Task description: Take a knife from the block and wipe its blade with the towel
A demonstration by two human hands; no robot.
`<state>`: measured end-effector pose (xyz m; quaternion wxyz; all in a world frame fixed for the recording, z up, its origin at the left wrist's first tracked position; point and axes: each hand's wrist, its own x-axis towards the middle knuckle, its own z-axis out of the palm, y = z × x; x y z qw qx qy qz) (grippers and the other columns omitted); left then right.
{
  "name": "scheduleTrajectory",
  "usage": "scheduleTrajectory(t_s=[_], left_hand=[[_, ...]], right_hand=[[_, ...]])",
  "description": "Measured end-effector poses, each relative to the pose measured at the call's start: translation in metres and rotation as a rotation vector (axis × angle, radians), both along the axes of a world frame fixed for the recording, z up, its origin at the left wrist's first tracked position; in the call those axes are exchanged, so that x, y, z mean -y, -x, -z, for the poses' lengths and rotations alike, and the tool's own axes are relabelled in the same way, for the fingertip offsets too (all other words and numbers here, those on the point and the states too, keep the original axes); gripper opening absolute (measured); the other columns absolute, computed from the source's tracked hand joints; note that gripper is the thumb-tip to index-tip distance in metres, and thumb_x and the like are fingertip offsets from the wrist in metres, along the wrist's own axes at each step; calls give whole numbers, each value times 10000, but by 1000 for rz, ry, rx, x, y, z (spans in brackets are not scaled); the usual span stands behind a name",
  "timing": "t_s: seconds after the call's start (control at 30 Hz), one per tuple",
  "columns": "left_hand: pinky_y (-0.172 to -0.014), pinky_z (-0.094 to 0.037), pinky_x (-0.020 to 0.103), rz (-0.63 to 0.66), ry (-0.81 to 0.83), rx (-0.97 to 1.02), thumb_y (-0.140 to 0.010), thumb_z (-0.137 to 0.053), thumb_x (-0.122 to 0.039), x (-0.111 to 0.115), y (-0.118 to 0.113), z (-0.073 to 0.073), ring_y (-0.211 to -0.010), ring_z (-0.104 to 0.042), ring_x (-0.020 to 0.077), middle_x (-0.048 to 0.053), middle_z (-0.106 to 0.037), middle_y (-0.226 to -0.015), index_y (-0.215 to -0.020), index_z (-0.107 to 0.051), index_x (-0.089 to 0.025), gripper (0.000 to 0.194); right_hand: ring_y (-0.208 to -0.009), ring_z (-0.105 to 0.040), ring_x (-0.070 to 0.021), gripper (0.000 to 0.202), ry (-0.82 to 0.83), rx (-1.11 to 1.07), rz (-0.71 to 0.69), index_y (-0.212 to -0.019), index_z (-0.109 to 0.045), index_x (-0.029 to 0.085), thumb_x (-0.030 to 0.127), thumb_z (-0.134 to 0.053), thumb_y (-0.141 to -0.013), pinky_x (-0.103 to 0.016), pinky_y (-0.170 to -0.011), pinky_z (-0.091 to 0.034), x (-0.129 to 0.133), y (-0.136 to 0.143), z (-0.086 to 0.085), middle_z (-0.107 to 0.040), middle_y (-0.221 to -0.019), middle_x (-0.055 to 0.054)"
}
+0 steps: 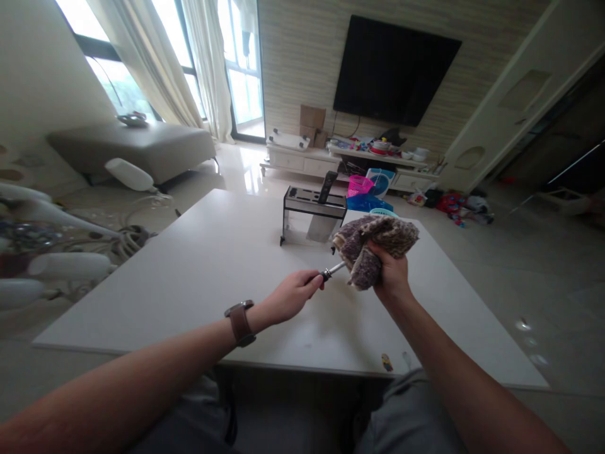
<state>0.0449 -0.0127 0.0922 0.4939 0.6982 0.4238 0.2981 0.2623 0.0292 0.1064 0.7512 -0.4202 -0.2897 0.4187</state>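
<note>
My left hand (293, 294) is closed round the dark handle of a tool with a narrow, bright metal shaft (337, 268). The shaft's far end disappears into a fluffy grey-brown cloth (390, 234), so its tip is hidden. My right hand (393, 272) grips that bunched cloth from the right, above the white table (189, 271). Just beyond my hands stands a knife block (295, 205) with clear sides and a slotted dark top. One black handle (328, 187) sticks up out of it, and a broad blade (321, 227) shows inside.
A small yellow sticker (386, 362) lies at the table's near edge. White lamp-like parts and cables (70, 268) crowd the left side. Behind the table are a pink basket (360, 185), a loaded low cabinet (302, 162) and a wall-mounted television (394, 69).
</note>
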Motion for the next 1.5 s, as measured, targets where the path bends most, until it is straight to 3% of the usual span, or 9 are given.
scheduleTrajectory(t_s=[0.17, 0.33, 0.47, 0.63, 0.77, 1.03, 1.23, 1.5], left_hand=[[-585, -349, 267, 9, 22, -37, -924, -521, -545, -1, 6, -3, -665, -466, 140, -3, -540, -730, -910, -669, -161, 411], [-470, -260, 221, 46, 290, 164, -894, -570, -530, 0, 8, 1, -519, -343, 91, -63, -411, -606, -937, -610, -164, 371], [-409, -203, 189, 61, 367, 277, -922, -538, -533, 2, 7, 3, -460, -290, 68, -76, -382, -575, -930, -573, -165, 370], [-362, -200, 168, 61, 381, 370, -936, -525, -553, 0, 1, 7, -422, -297, 62, -78, -397, -557, -923, -552, -174, 380], [-334, -212, 165, 38, 413, 401, -908, -566, -560, -3, -5, 16, -391, -328, 62, -76, -435, -548, -839, -479, -203, 374], [-455, -418, 216, 54, 315, 294, -855, -582, -653, -8, -4, 26, -462, -489, 88, -31, -534, -604, -787, -495, -186, 479], [-460, -327, 221, 61, 222, 196, -933, -461, -630, -7, -2, 20, -479, -398, 88, -49, -451, -581, -817, -542, -172, 480], [-479, -264, 233, 37, 271, 88, -944, -428, -605, 0, 4, 6, -516, -334, 97, -52, -400, -597, -841, -587, -163, 481]], right_hand=[[-812, -748, -225, 369, -32, -73, 58, -914, -722, 204, 183, -891, -588, -462, -789, -654, -14, -31, -3, -783, -935, -11], [-907, -756, -236, 348, -35, -121, -73, -977, -701, 205, 228, -856, -667, -455, -828, -643, -12, -38, -5, -783, -1005, -37], [-913, -751, -238, 378, 22, -105, -172, -1014, -704, 210, 254, -860, -672, -454, -850, -628, -1, -24, -3, -784, -997, -29], [-862, -738, -219, 408, 78, -55, -269, -965, -724, 194, 227, -905, -601, -380, -864, -611, 21, 12, 4, -790, -927, -21], [-877, -739, -257, 475, 122, 6, -408, -1023, -726, 184, 255, -917, -594, -419, -856, -607, 36, 39, 13, -795, -957, -51], [-847, -724, -253, 560, 115, 116, -264, -1036, -720, 168, 210, -938, -523, -424, -839, -593, 31, 44, 28, -791, -977, -60], [-859, -720, -238, 520, 53, 114, -181, -1005, -725, 165, 212, -929, -529, -399, -831, -597, 22, 34, 19, -791, -946, -48], [-778, -739, -198, 419, 34, -21, -45, -925, -737, 169, 142, -903, -542, -349, -736, -643, -5, -8, 7, -789, -909, -23]])
